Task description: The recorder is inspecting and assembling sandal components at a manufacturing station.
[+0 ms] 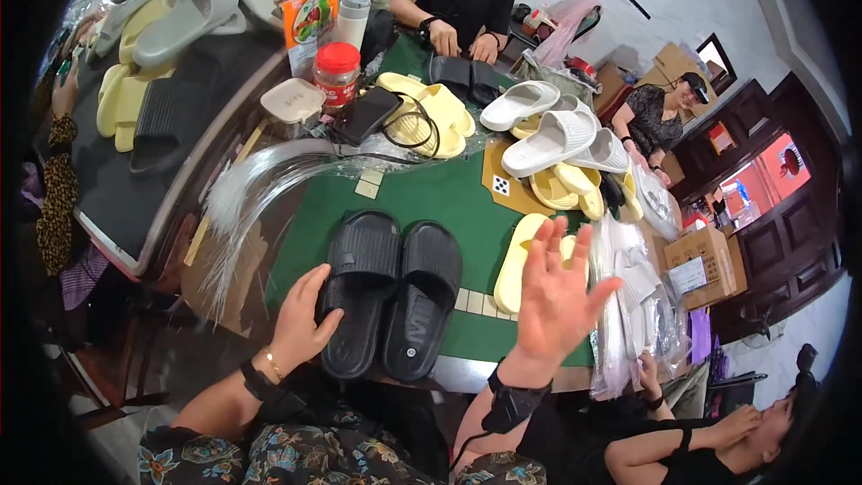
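Observation:
A pair of black slide slippers lies side by side on the green table mat (395, 189), toes pointing away from me. My left hand (303, 316) is at the outer edge of the left black slipper (361, 256), its fingers stretched out and the thumb reaching over the footbed. Beside it, the right black slipper (424, 301) has nothing on it. My right hand (558, 301) is raised with the palm showing and the fingers spread, holding nothing. Partly behind that hand lies a yellow slipper (512, 274).
White slippers (552, 144) and yellow ones pile up at the back right, near plastic-bagged slippers (628, 305). A bundle of clear plastic strands (242, 198), a red-lidded jar (337, 72) and yellow slippers (431, 117) stand farther back. Across the table, a person handles black slippers (462, 76).

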Demonstrator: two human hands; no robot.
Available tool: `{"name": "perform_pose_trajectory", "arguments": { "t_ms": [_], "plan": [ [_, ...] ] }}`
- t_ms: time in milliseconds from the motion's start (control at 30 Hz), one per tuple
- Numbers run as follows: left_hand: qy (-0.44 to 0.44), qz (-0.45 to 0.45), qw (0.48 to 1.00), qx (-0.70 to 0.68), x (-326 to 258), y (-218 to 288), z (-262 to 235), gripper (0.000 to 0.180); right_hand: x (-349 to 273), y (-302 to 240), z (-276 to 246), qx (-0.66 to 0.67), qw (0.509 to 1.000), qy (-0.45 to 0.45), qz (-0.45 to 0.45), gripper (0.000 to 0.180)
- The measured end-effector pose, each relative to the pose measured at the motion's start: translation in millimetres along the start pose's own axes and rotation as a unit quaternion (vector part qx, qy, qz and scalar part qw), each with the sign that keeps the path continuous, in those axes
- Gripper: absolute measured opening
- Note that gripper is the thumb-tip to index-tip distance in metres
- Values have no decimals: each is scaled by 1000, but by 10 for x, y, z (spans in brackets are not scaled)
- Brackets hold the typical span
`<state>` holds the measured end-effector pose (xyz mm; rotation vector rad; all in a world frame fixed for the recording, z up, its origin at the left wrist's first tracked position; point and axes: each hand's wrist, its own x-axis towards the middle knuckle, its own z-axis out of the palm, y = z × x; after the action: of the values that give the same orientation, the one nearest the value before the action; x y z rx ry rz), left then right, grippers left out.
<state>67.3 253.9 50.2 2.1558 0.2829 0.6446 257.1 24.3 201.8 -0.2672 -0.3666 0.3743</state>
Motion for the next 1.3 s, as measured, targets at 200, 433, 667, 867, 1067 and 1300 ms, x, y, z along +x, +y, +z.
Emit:
{"name": "perform_pose_trajectory", "arguments": {
  "t_ms": [200,433,667,867,1067,1300],
  "plan": [
    [4,12,1000,16,1,-10,7,69,80,174,-210,-14,998,64,16,73],
    [7,7,1000,3,6,-6,15,69,73,177,-18,-444,868,56,-217,73],
    [2,-9,1000,4,-4,4,12,68,156,-306,242,-97,993,-44,-44,55],
    [0,-11,1000,9,-9,-24,24,68,193,-308,74,70,997,-38,18,48],
    [-3,-6,1000,10,6,-14,21,67,209,-201,-307,149,988,31,32,37],
    [-13,-27,1000,-4,46,48,-49,63,216,-234,-319,124,991,-1,44,34]
  ]
}}
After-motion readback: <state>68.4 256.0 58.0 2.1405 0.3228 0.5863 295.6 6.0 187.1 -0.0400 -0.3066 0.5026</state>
